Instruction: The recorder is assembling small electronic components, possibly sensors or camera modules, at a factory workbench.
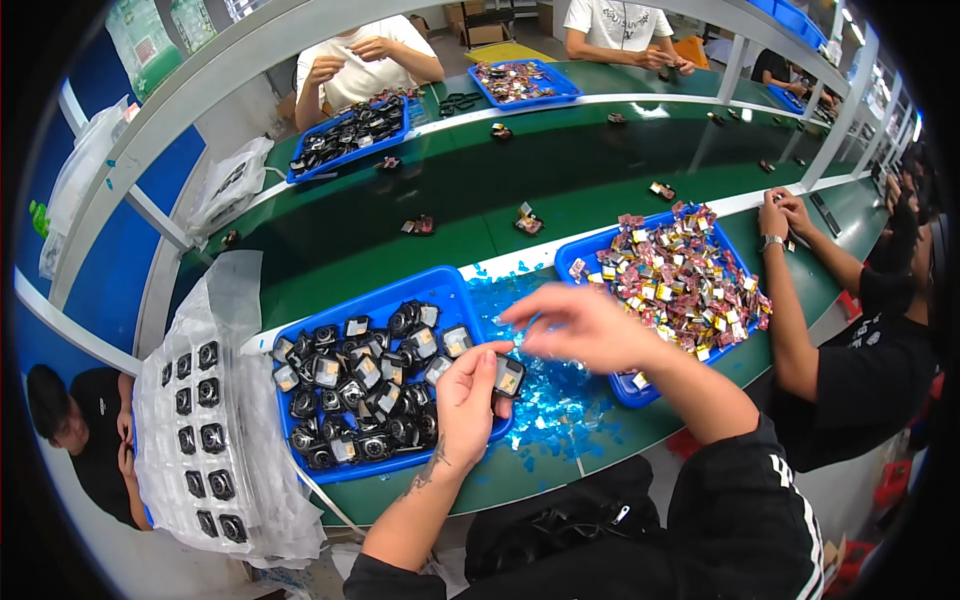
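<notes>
My left hand [466, 402] is closed on a small black square device [510, 376] with a grey face, at the right edge of a blue tray [448, 287]. That tray is heaped with similar black devices [365, 370], some showing round lenses and others flat faces. My right hand [595, 328] hovers just beyond the held device, over the table. Motion smears its fingers, so whether anything is pinched there is unclear. Under and around it lie many shiny blue film scraps [555, 400]. To the right, another blue tray [640, 392] bears a pile of small circuit boards [670, 285] with white and yellow parts.
Clear plastic blister sheets [240, 420] holding black devices stand left of the near tray. Beyond the trays runs a green belt [470, 190] with scattered small boards. Co-workers sit across it and at my right; a white frame [250, 60] arches overhead.
</notes>
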The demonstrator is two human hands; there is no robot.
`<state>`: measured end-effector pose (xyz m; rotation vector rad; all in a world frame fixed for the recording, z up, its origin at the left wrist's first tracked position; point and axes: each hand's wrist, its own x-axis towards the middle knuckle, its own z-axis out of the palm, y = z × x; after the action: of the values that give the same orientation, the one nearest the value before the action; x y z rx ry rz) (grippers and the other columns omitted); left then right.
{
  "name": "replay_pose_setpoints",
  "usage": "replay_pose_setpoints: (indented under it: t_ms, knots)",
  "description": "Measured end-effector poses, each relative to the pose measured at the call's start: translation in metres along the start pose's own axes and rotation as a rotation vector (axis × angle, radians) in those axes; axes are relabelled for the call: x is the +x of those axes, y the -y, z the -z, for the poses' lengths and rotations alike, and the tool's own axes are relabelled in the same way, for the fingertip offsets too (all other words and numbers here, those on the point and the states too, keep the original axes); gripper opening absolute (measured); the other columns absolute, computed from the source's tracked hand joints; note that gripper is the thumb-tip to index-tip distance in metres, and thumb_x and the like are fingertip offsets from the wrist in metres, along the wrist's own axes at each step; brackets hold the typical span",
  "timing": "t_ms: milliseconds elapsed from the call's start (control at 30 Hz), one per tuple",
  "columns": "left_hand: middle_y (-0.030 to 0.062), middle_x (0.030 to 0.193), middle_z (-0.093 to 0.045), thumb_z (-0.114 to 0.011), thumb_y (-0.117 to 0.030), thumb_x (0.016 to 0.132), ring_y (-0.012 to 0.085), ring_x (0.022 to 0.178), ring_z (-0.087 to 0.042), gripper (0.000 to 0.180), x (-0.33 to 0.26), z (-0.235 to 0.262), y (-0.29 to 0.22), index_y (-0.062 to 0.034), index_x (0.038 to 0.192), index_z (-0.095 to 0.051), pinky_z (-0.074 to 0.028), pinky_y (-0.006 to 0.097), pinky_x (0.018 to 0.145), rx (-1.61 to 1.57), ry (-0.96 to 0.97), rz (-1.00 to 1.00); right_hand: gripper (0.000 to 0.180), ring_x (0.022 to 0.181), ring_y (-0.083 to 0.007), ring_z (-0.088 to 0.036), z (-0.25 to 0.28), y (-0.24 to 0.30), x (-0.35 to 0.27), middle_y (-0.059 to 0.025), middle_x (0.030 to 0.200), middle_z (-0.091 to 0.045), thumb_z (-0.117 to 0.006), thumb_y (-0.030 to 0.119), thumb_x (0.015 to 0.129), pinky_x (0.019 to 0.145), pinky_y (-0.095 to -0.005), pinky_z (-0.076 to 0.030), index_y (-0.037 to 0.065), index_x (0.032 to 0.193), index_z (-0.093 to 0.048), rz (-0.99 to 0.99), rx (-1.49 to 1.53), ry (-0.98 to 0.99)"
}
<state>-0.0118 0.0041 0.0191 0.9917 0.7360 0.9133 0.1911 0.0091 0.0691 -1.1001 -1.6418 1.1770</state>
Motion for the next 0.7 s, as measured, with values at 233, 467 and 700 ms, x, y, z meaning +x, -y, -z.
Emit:
replay_pose_setpoints:
  t_ms: [233,467,700]
  knots:
    - [0.0156,0.101,-0.066,-0.058,-0.005,0.094,0.0189,0.08,-0.068,0.015,0.006,0.006,0.007,0.0001,0.108,-0.054,-0.054,0.027,0.07,-0.275,-0.102,-0.04,0.027,0.089,-0.0325,-0.064,0.117,-0.061,-0.031,-0.0115,0.09,-0.067,-0.077,0.03,0.076,0.077,-0.0438,-0.051,0.005,0.081,-0.07,-0.406,-1.374,-0.399]
    - [0.0109,0.095,-0.068,-0.06,-0.005,0.093,0.0185,0.081,-0.068,0.012,0.008,0.008,0.012,0.0013,0.104,-0.061,-0.053,0.024,0.069,-0.242,-0.037,0.012,0.013,0.073,-0.0275,-0.065,0.117,-0.069,-0.03,-0.013,0.077,-0.066,-0.073,0.009,0.078,0.069,-0.0362,-0.051,0.002,0.083,-0.064,-0.194,-0.889,-0.639]
    - [0.0091,0.094,-0.066,-0.059,-0.004,0.093,0.0207,0.088,-0.068,0.013,0.004,0.005,0.006,0.0016,0.105,-0.06,-0.056,0.027,0.074,-0.285,-0.124,-0.012,0.012,0.075,-0.0074,-0.061,0.081,-0.022,-0.043,-0.0018,0.079,-0.063,-0.067,0.001,0.086,0.066,-0.0202,-0.048,0.001,0.091,-0.056,-0.057,-0.227,-0.661]
